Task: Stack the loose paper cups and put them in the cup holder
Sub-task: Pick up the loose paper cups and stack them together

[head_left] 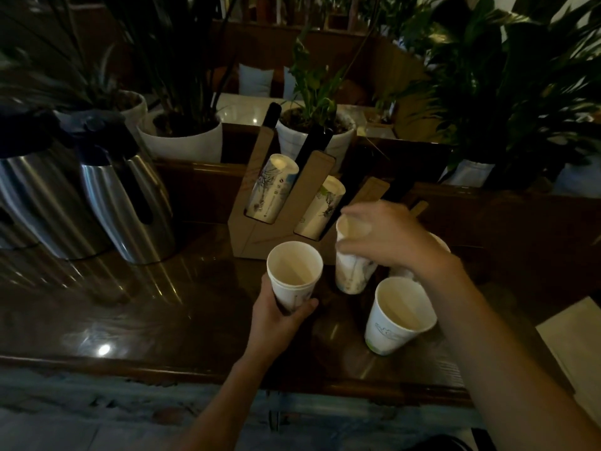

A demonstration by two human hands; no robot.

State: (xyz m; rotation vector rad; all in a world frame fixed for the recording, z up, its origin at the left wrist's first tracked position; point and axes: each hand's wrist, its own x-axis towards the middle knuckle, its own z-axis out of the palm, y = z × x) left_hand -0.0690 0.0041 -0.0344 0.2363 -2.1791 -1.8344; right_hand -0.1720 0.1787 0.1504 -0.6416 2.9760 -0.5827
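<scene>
My left hand (276, 320) grips a white paper cup (294, 271) from below, mouth up, above the dark wooden counter (162, 314). My right hand (387, 239) is closed around a second printed cup (353, 275), which is tilted and lifted just right of the first. A third cup (398, 315) stands loose on the counter under my right forearm. Another cup (439, 244) shows partly behind my right hand. The brown cardboard cup holder (260, 236) stands behind, with cup stacks in its left slot (273, 187) and middle slot (322, 206).
Two steel thermos jugs (107, 196) stand at the left of the counter. White plant pots (182, 138) line the ledge behind the holder. A pale sheet (572, 340) lies at the right edge. The counter's front edge runs just below my wrists.
</scene>
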